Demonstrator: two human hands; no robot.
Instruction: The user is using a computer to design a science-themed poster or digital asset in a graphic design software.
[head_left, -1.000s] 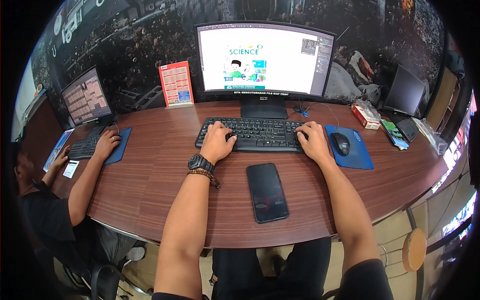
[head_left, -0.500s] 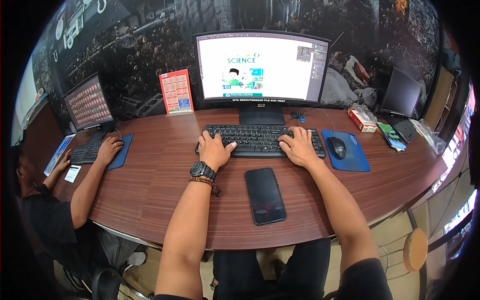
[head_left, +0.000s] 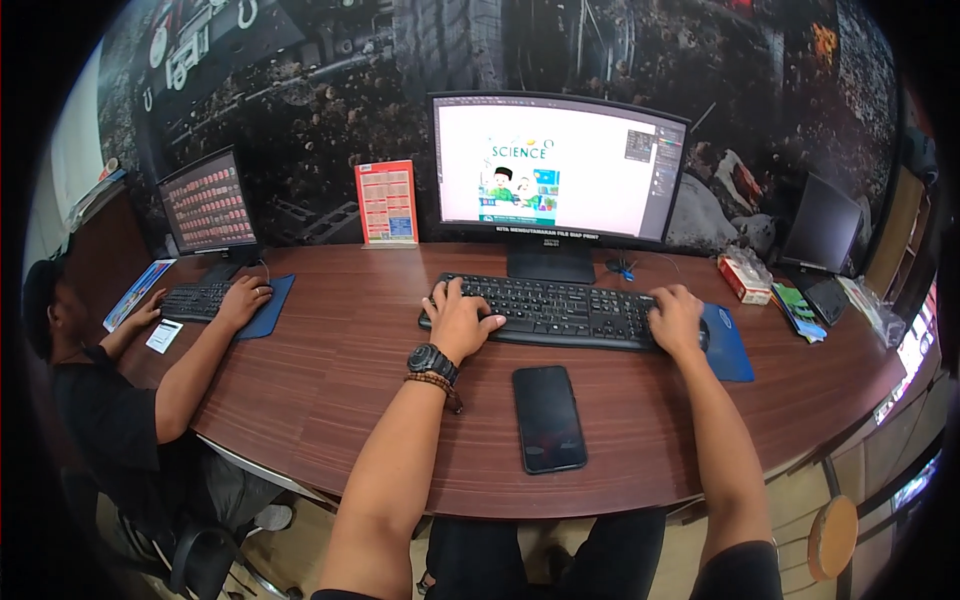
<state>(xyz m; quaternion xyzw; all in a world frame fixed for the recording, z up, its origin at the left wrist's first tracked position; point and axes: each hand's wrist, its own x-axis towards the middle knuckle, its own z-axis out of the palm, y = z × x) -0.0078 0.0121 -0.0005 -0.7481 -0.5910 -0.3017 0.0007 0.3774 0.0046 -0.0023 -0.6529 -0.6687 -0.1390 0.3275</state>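
Note:
A black keyboard (head_left: 560, 315) lies across the desk in front of the lit monitor (head_left: 600, 190). My left hand (head_left: 459, 325) rests open on its left end, fingers spread over the keys, with a black watch (head_left: 432, 362) and a beaded bracelet on the wrist. Over the keyboard's right end sits my right hand (head_left: 678, 320), empty, its fingers apart and slightly bent. Just beyond that hand a black mouse, mostly hidden by it, is on a blue mouse pad (head_left: 732, 355). Between my forearms lies a black phone (head_left: 549, 418), its screen dark.
To the left, a co-worker (head_left: 110, 400) in a black shirt has hands at another keyboard (head_left: 195, 302) and monitor (head_left: 208, 205). A red desk calendar (head_left: 387, 203) stands by the wall. At right are a red-white box (head_left: 745, 278), a dark monitor (head_left: 822, 225) and a stool (head_left: 832, 538).
My right hand has moved right along the keyboard to its far end, beside the mouse. My left hand stays on the left keys. The view has shifted, so the desk appears lower and further right.

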